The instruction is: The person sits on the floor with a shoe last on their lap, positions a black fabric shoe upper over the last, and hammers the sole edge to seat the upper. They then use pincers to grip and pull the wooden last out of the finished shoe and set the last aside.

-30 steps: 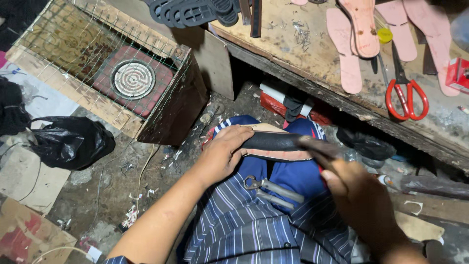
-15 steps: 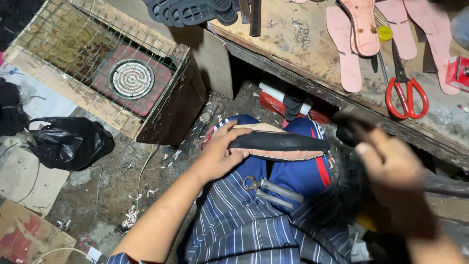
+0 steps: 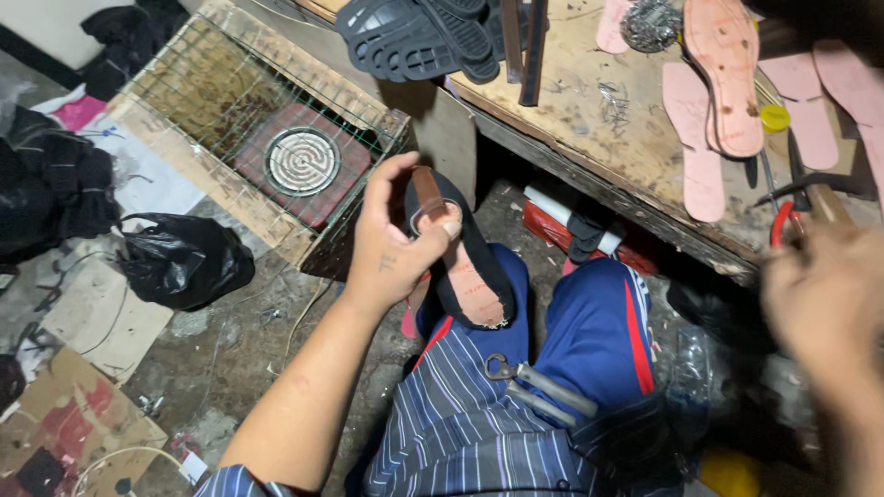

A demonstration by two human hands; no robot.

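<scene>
Moved: shoe sole (image 3: 460, 253) turned from crosswise to lengthwise, toe toward upper left.
Left hand (image 3: 391, 244): clamped on sole.
Right hand (image 3: 824, 294): blurred at right edge, grip unclear.

One camera on the head, looking down

The camera sits on the person's head and looks almost straight down, close over the lap and knees. The floor (image 3: 239, 359) is on the left of the picture, the wooden table (image 3: 608, 138) runs across the top, and the blurry right hand (image 3: 820, 294) is very near the camera.
</scene>
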